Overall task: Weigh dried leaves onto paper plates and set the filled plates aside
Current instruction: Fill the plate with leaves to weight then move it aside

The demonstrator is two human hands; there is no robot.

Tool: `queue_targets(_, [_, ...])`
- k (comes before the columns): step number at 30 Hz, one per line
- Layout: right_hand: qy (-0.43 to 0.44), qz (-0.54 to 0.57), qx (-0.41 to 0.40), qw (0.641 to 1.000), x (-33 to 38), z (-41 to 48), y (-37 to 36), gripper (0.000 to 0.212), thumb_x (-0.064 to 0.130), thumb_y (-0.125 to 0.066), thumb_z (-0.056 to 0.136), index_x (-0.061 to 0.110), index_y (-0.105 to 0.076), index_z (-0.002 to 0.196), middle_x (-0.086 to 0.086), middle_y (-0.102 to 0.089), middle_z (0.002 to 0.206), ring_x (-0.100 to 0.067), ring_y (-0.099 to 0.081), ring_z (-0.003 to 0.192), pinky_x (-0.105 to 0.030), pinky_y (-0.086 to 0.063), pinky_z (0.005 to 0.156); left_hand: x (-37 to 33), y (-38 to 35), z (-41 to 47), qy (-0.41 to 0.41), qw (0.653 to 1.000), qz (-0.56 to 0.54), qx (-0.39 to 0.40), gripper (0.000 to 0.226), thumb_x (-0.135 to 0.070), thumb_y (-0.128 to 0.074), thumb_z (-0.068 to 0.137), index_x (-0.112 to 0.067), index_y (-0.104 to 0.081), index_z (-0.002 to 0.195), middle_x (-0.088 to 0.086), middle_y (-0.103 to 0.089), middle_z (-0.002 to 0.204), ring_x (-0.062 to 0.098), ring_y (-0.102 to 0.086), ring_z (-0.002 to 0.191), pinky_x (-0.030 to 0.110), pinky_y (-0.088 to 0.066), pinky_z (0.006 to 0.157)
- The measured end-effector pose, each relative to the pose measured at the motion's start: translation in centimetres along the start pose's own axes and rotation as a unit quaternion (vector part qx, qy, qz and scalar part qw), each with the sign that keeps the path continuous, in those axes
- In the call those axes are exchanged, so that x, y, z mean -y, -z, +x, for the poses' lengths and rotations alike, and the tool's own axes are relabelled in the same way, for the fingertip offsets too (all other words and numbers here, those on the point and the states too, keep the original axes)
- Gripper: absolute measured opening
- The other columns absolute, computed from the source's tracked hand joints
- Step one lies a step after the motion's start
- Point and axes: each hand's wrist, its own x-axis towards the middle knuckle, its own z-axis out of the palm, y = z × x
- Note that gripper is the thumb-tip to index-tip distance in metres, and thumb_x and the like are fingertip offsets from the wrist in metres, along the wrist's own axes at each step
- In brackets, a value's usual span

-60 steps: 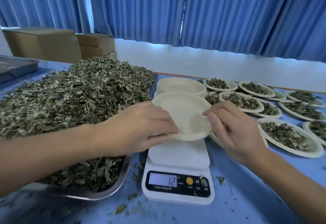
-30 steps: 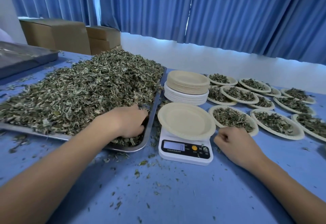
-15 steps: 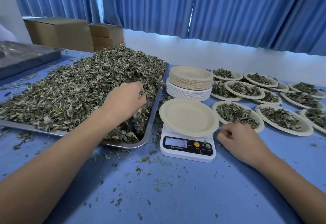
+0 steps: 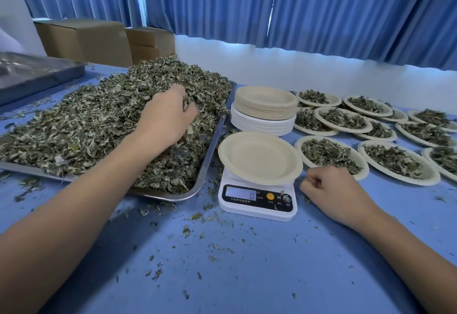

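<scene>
1. Gathering the charge: our left hand, centre left of the frame, curls its fingers round a handful in the heap of green-grey dried leaves piled in the shallow rectangular steel tray.
2. The round beige paper plate sits empty on the small white digital scale at frame centre. The display appears to read zero, so we judge it ready for loading.
3. Our right hand rests on the blue table just right of the scale, fingers curled into a fist, holding nothing.
4. We lift the handful clear of the tray rim, carry it over the plate centre, and release gradually while reading the display.
5. Edges: the tray's right rim lies just beside the scale. The stack of empty paper plates stands just behind it, and filled paper plates crowd the right.
6. Open room: the lower frame shows table with only scattered leaf crumbs. We judge lower right best for the filled plate.
</scene>
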Motion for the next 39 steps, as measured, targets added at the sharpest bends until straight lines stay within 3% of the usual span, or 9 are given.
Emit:
queue_targets(3, [0.005, 0.001, 0.002, 1.000, -0.1, 0.0, 0.0, 0.036, 0.017, -0.061, 0.086, 0.005, -0.037, 0.061, -0.013, -0.050, 0.054, -0.024, -0.042, 0.054, -0.048, -0.051, 0.063, -0.7, -0.3, 0.3, 0.029, 0.999, 0.004, 0.042, 0.025, -0.028, -0.053, 0.101, -0.012, -0.049, 0.082, 0.002, -0.054, 0.057, 0.020, -0.050, 0.045, 0.030, -0.038, 0.047])
queue_targets(6, [0.007, 0.004, 0.004, 1.000, -0.2, 0.0, 0.0, 0.036, 0.018, -0.060, 0.086, 0.006, -0.038, 0.061, -0.007, -0.048, 0.051, -0.026, -0.046, 0.055, -0.048, -0.051, 0.064, -2.8, -0.9, 0.6, 0.028, 0.992, -0.118, 0.027, 0.029, -0.024, -0.055, 0.100, -0.016, -0.048, 0.072, -0.005, -0.052, 0.054, -0.001, -0.049, 0.039, 0.023, -0.037, 0.043])
queue_targets(9, [0.003, 0.010, 0.008, 1.000, -0.3, 0.0, -0.1, 0.035, 0.017, -0.060, 0.087, 0.006, -0.041, 0.061, -0.010, -0.056, 0.055, -0.035, -0.057, 0.064, -0.047, -0.052, 0.065, -6.5, -1.3, 1.1, -0.027, 0.981, -0.191, 0.012, 0.032, -0.022, -0.059, 0.099, -0.021, -0.049, 0.068, -0.009, -0.047, 0.057, -0.004, -0.042, 0.040, 0.013, -0.032, 0.043])
queue_targets(13, [0.010, 0.010, 0.009, 1.000, -0.3, 0.1, -0.1, 0.032, 0.016, -0.060, 0.087, 0.003, -0.043, 0.062, -0.012, -0.059, 0.058, -0.034, -0.055, 0.063, -0.047, -0.051, 0.065, -10.7, -3.3, 1.0, -0.098, 0.974, -0.190, 0.078, 0.020, -0.026, -0.059, 0.097, -0.011, -0.062, 0.086, -0.005, -0.056, 0.067, 0.007, -0.048, 0.054, 0.027, -0.037, 0.052])
queue_targets(19, [0.023, 0.009, 0.004, 1.000, -0.6, 0.2, 0.0, 0.033, 0.015, -0.060, 0.086, 0.007, -0.043, 0.060, -0.009, -0.053, 0.054, -0.028, -0.049, 0.056, -0.046, -0.049, 0.061, -11.4, -4.3, -0.1, -0.185, 0.949, -0.066, 0.246, 0.032, -0.037, -0.063, 0.096, -0.007, -0.062, 0.084, 0.009, -0.065, 0.082, 0.025, -0.060, 0.076, 0.039, -0.048, 0.069])
queue_targets(24, [0.032, 0.006, -0.003, 0.999, -0.9, 0.3, -0.2, 0.036, 0.016, -0.062, 0.086, 0.008, -0.041, 0.058, -0.009, -0.052, 0.053, -0.023, -0.045, 0.053, -0.044, -0.048, 0.059, -8.1, -1.7, 0.5, -0.127, 0.964, -0.100, 0.213, 0.021, -0.047, -0.063, 0.094, -0.026, -0.065, 0.093, -0.011, -0.066, 0.094, 0.011, -0.067, 0.085, 0.030, -0.054, 0.076])
queue_targets(28, [0.036, 0.008, -0.004, 0.999, -0.9, 0.4, -0.2, 0.039, 0.015, -0.062, 0.086, 0.013, -0.039, 0.055, -0.002, -0.047, 0.048, -0.019, -0.042, 0.050, -0.041, -0.046, 0.057, -3.8, -0.8, 0.1, -0.026, 0.991, -0.041, 0.123, 0.003, -0.023, -0.061, 0.098, -0.023, -0.061, 0.094, -0.006, -0.064, 0.093, 0.011, -0.063, 0.080, 0.029, -0.052, 0.068])
queue_targets(32, [0.037, 0.013, -0.004, 0.999, -1.1, 0.4, -0.2, 0.037, 0.014, -0.062, 0.087, 0.011, -0.043, 0.055, -0.001, -0.046, 0.048, -0.014, -0.041, 0.049, -0.043, -0.047, 0.058, -1.0, -1.2, -1.5, 0.042, 0.964, 0.031, 0.260, 0.030, 0.004, -0.052, 0.092, -0.020, -0.066, 0.104, 0.005, -0.066, 0.108, 0.023, -0.069, 0.088, 0.042, -0.059, 0.081])
queue_targets(39, [0.039, 0.022, 0.002, 0.999, -1.5, 0.6, -0.4, 0.038, 0.014, -0.063, 0.087, 0.010, -0.043, 0.055, 0.000, -0.043, 0.046, -0.008, -0.036, 0.045, -0.034, -0.039, 0.052, -0.7, -1.6, -2.6, -0.016, 0.948, 0.050, 0.314, 0.016, -0.006, -0.055, 0.091, -0.013, -0.067, 0.083, 0.010, -0.069, 0.086, 0.033, -0.065, 0.085, 0.042, -0.056, 0.077])
